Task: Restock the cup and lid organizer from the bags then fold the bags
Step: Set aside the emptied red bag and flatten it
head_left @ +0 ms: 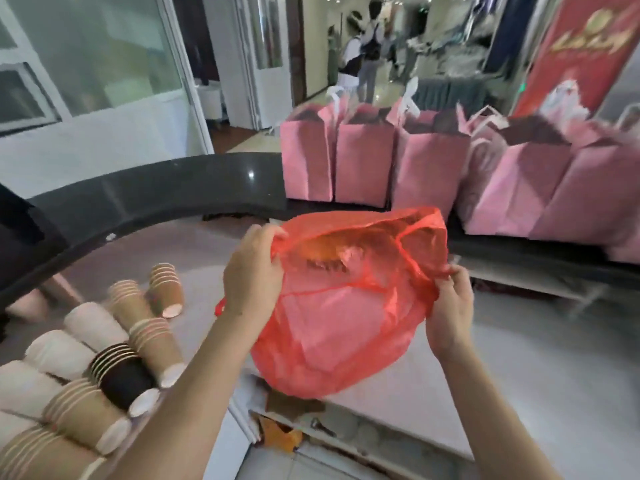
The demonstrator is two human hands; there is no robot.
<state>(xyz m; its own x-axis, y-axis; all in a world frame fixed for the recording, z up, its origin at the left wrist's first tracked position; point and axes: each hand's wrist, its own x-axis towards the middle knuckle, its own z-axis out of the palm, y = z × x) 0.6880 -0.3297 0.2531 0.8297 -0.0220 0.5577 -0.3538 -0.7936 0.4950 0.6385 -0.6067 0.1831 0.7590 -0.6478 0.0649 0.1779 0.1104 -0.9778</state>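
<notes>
A red see-through plastic bag (343, 306) hangs in the air above the counter, its mouth spread wide. My left hand (254, 268) grips the left rim of the bag. On the opposite side my right hand (450, 306) pinches the right handle. Something brownish shows faintly through the upper part of the bag; I cannot tell what it is. Stacks of paper cups (104, 358), some brown, some white and one dark, lie on their sides at the lower left.
A curved dark counter ledge (156, 181) runs behind the grey worktop (519, 375). Several pink paper bags (429, 168) stand along the ledge at the back right. People stand far off in the corridor (367, 50). Shelves with clutter show below the worktop edge (311, 431).
</notes>
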